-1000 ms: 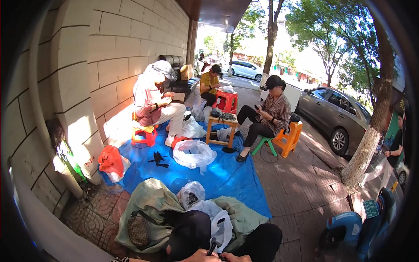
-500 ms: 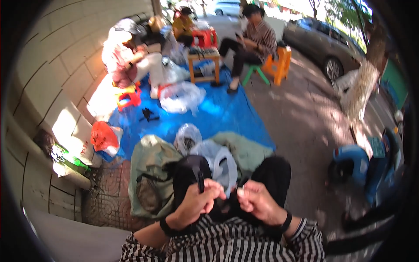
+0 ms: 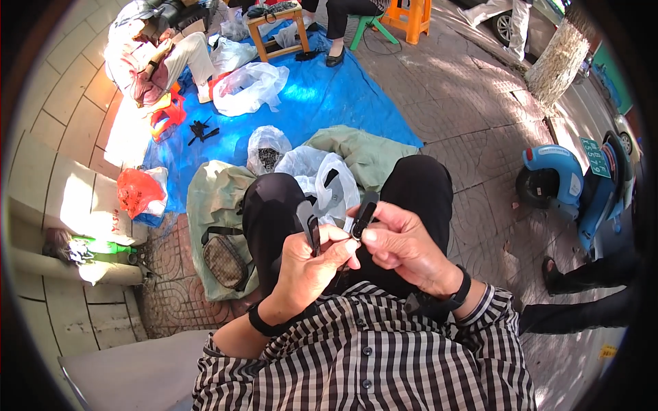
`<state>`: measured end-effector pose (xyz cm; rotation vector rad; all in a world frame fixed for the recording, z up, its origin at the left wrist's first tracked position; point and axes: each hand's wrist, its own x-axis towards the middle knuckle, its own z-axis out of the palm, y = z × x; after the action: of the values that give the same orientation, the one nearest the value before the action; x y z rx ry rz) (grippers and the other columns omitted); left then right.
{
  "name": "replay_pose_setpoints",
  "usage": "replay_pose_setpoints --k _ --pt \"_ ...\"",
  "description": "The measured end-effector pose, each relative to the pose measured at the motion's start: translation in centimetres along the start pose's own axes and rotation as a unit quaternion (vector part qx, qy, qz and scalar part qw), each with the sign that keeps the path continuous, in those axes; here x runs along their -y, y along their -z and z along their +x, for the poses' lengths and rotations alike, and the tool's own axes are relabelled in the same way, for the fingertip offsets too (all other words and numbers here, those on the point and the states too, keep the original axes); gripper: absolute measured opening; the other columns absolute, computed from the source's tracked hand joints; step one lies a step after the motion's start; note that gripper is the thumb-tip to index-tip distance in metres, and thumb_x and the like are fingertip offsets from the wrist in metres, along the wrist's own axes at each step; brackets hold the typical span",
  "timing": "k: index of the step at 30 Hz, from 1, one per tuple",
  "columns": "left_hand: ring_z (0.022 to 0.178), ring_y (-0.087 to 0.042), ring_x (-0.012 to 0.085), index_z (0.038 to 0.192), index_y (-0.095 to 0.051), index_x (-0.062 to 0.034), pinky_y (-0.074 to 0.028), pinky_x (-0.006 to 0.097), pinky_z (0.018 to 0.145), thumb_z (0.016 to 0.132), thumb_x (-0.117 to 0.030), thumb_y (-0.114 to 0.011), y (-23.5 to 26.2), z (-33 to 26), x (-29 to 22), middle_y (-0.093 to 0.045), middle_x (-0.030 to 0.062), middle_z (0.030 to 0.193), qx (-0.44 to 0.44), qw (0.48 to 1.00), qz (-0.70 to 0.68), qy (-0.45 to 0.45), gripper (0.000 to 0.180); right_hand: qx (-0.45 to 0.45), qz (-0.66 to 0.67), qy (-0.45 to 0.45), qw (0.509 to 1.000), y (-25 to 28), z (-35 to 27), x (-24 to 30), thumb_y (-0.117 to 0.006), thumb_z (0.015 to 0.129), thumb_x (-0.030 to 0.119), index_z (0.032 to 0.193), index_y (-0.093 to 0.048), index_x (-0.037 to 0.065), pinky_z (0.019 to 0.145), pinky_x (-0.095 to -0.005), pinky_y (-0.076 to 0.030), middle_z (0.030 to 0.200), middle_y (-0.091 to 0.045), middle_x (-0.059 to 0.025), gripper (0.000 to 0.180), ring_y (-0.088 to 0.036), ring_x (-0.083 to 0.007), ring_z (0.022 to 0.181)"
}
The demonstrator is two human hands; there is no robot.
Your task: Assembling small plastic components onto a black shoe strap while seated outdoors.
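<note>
In front of my lap, my left hand (image 3: 307, 266) is closed on a flat black and grey strip (image 3: 311, 231) that stands up between thumb and fingers. My right hand (image 3: 410, 248) pinches a long, round-ended black piece (image 3: 364, 214), tilted upward. The fingertips of both hands meet or nearly meet at its lower end, where a tiny light spot shows; I cannot tell what it is. Just beyond my hands, between my knees, lies a white plastic bag (image 3: 345, 183) with black pieces inside. A clear bag (image 3: 268, 140) of small dark bits sits behind it.
Green sacking (image 3: 218, 188) with a brown pouch (image 3: 227, 262) lies at left. Beyond is a blue tarp (image 3: 356, 103) holding loose black pieces (image 3: 203, 131) and a wooden table (image 3: 279, 18). A seated person (image 3: 147, 58) is far left; a blue scooter (image 3: 563, 179) stands right.
The view has tilted downward. My hands have come together, and the black piece in my right hand now shows plainly. A walking person has appeared at the far right.
</note>
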<state>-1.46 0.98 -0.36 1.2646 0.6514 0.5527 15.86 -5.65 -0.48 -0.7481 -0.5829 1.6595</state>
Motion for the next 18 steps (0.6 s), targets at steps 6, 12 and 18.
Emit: replay_pose_setpoints --k 6,12,18 --pt "0.060 -0.053 0.0039 0.093 -0.058 0.0015 -0.040 0.019 0.054 0.089 -0.007 -0.058 -1.0 -0.7 -0.1 -0.064 0.0039 0.073 -0.042 0.997 -0.007 -0.058 0.009 -0.093 -0.080 0.109 0.986 0.7 -0.8 0.1 -0.058 0.090 0.015 0.101 -0.059 0.005 0.041 -0.0163 -0.021 0.062 -0.048 0.0046 0.015 -0.034 -0.0004 0.049" --pt "0.045 -0.043 0.0014 0.089 -0.056 0.0008 -0.031 0.016 0.040 0.090 -0.012 -0.059 -2.3 -0.7 0.6 -0.067 0.0082 0.076 -0.070 0.987 0.050 -0.133 0.013 -0.094 -0.134 0.153 0.975 -0.4 -0.9 0.0 -0.059 0.090 0.014 0.097 -0.062 0.004 0.042 -0.0165 -0.022 0.062 -0.051 0.0044 0.012 -0.036 0.0004 0.049" --pt "0.049 -0.046 0.0018 0.092 -0.058 0.0018 -0.034 0.016 0.042 0.090 -0.011 -0.058 -2.2 -0.5 1.3 -0.065 0.0082 0.080 -0.046 0.987 0.076 -0.133 0.013 -0.087 -0.146 0.173 0.970 -0.1 -0.5 -0.4 -0.060 0.089 0.013 0.094 -0.063 0.004 0.045 -0.0155 -0.028 0.063 -0.054 0.0044 0.011 -0.041 0.0003 0.052"
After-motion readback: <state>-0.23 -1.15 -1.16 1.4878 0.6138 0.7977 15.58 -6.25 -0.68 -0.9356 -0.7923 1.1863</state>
